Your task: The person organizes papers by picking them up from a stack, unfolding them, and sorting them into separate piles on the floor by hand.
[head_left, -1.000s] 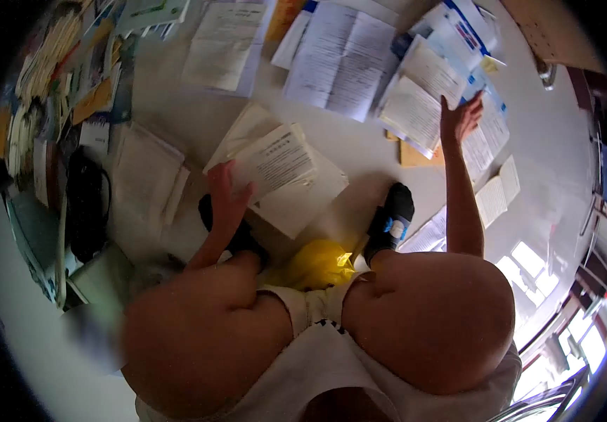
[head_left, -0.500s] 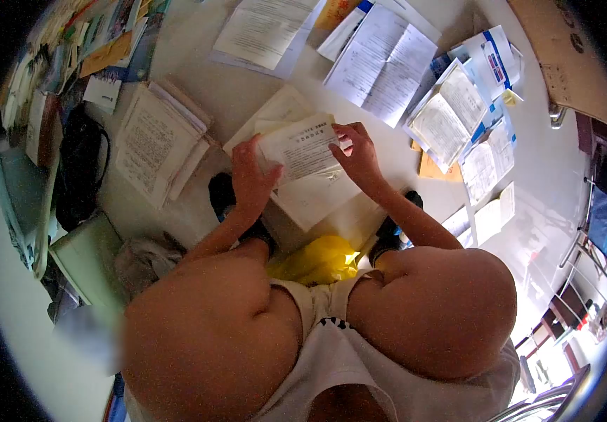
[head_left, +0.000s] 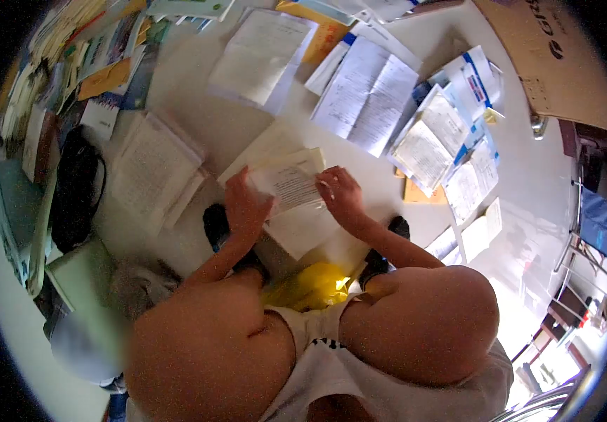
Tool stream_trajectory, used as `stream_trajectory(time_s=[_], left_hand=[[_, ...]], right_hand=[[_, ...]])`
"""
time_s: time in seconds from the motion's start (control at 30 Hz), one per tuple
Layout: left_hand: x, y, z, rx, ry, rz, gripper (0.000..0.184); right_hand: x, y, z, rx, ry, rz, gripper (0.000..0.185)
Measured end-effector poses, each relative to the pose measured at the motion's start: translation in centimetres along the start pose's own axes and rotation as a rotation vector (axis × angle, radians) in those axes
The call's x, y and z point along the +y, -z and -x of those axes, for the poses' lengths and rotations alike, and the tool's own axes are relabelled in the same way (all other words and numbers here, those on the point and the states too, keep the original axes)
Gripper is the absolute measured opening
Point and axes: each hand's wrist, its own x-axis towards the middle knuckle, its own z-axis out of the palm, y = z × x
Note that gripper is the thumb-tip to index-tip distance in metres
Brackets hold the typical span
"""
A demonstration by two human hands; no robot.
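Observation:
A printed paper [head_left: 293, 184] lies between my hands, over a spread of pale papers [head_left: 302, 235] on the floor. At its left edge, my left hand [head_left: 247, 207] grips it, thumb across the front and fingers along the side. My right hand [head_left: 342, 200] pinches the upper right edge between thumb and fingertips. The top of the page looks blurred, and I cannot tell whether it is one sheet or several. To the left rests a stack of printed papers [head_left: 152, 169].
Unfolded white sheets [head_left: 365, 95] and more papers [head_left: 430, 141] lie at the right. A cardboard box [head_left: 553, 63] stands at the upper right. Books and files [head_left: 43, 91] line the left, beside a black bag [head_left: 78, 186]. A yellow plastic bag [head_left: 310, 285] sits between my feet.
The view has tilted, so hands and papers appear lower. My right fingers have closed further on the paper's edge. The heading that showed on the page is no longer readable.

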Motion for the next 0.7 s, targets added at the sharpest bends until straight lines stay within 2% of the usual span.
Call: stream_trajectory(time_s=[0.03, 0.13, 0.17, 0.27, 0.33, 0.37, 0.43, 0.47, 0.57, 0.6, 0.67, 0.7], left_hand=[[0.0, 0.1, 0.1, -0.011, 0.036, 0.006, 0.091], [-0.1, 0.8, 0.4, 0.009, -0.043, 0.140, 0.091], [-1.0, 0.4, 0.4, 0.002, -0.056, 0.146, 0.091], [-2.1, -0.4, -0.3, 0.189, -0.308, 0.052, 0.083], [0.2, 2.5, -1.5, -0.030, -0.108, 0.452, 0.063], [1.1, 3.2, -2.1, -0.032, -0.111, 0.449, 0.063], [2.5, 4.1, -3.5, -0.437, 0.035, 0.830, 0.045], [2.4, 3.9, -4.2, -0.421, 0.033, 0.817, 0.045], [2.4, 3.2, -4.7, -0.576, 0.206, 0.484, 0.039], [3.2, 3.1, -4.4, -0.527, 0.169, 0.697, 0.039], [5.1, 3.3, -4.1, -0.474, 0.129, 0.908, 0.039], [6.3, 3.8, -4.1, -0.483, 0.186, 1.014, 0.039]], right_hand=[[0.1, 0.0, 0.0, 0.017, 0.019, -0.014, 0.014], [-0.6, 0.5, -0.2, 0.025, -0.312, -0.325, 0.010], [0.0, 0.5, -0.1, 0.037, -0.318, -0.318, 0.010], [1.8, 0.7, -0.6, 0.080, -0.398, -0.474, 0.009], [2.5, 1.3, -1.0, 0.047, -0.541, -0.774, 0.013], [2.8, 1.6, -1.2, 0.010, -0.528, -0.753, 0.014], [1.6, 2.7, -1.5, 0.028, -0.548, -0.736, 0.018], [0.6, 3.1, -2.0, 0.040, -0.570, -0.719, 0.024], [-0.4, 3.5, -2.5, 0.148, -0.499, -0.600, 0.045], [-0.3, 3.7, -2.7, 0.147, -0.494, -0.609, 0.045], [-0.3, 4.6, -3.1, 0.223, -0.283, -0.356, 0.046], [-1.0, 5.3, -3.2, 0.203, -0.314, -0.372, 0.048]])
